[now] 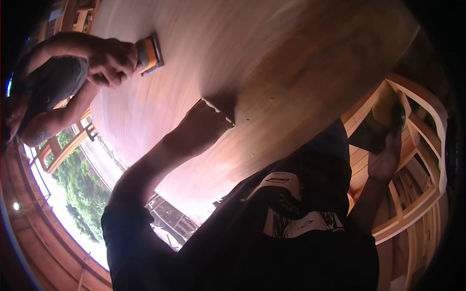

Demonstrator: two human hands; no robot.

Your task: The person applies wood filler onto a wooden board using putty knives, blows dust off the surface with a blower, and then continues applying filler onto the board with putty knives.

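The fingers of the left hand (pixel 206 127) are curling tightly over a thin scraper (pixel 226 109), which is lying low against the broad wooden panel (pixel 276 53). The fingers of the right hand (pixel 383 160) are grasping a dark board (pixel 371 130) by its near side, partly hidden behind it, and a yellowish paste (pixel 387 107) is sitting on top.

The scraper's edge is probably posing the main risk: a steep angle or uneven pressure could be gouging the wood or leaving ridges. The knuckles are riding close to the surface, so a slip could be scuffing them. If the dark board is tipping, paste could be sliding off onto the dark shirt (pixel 310 247).

Farther out, a co-worker's hand (pixel 112 63) is holding an orange sanding tool (pixel 149 54) against the same panel. Open wood is separating it from the left hand, though long strokes that way could be closing the gap. On the right side, a curved wooden frame (pixel 411 212) is standing near the dark board, apparently limiting outward swings. Along the panel, the left hand is having ample room.
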